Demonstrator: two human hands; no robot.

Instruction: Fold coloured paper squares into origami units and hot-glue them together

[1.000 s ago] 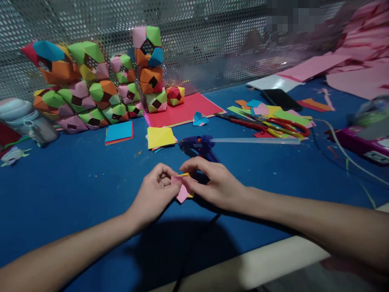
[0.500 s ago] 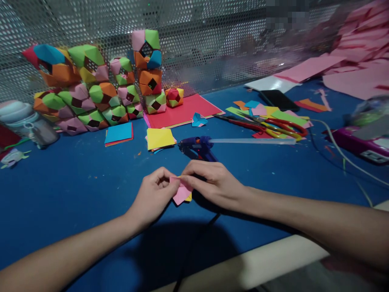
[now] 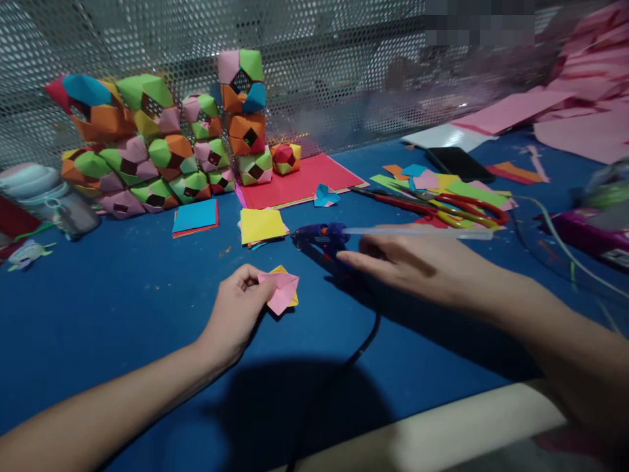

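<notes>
My left hand (image 3: 236,311) pinches a small folded paper piece (image 3: 281,291), pink on top with yellow beneath, just above the blue table (image 3: 122,295). My right hand (image 3: 417,262) is off the paper, fingers stretched out flat and pointing left. Its fingertips hover right beside the blue glue gun (image 3: 322,237), which lies on the table with a clear glue stick (image 3: 417,231) sticking out to the right. The gun's black cord (image 3: 361,344) runs toward me.
Stacked multicoloured paper modules (image 3: 162,141) stand at the back left against a perforated metal screen. Near them lie square paper stacks (image 3: 260,225), a red sheet (image 3: 299,180), red scissors (image 3: 442,204), a black phone (image 3: 456,164), pink sheets (image 3: 580,111) and a purple device (image 3: 590,236).
My right hand let go of the folded paper and moved right and away to the glue gun. The left hand kept the paper and shifted slightly left.
</notes>
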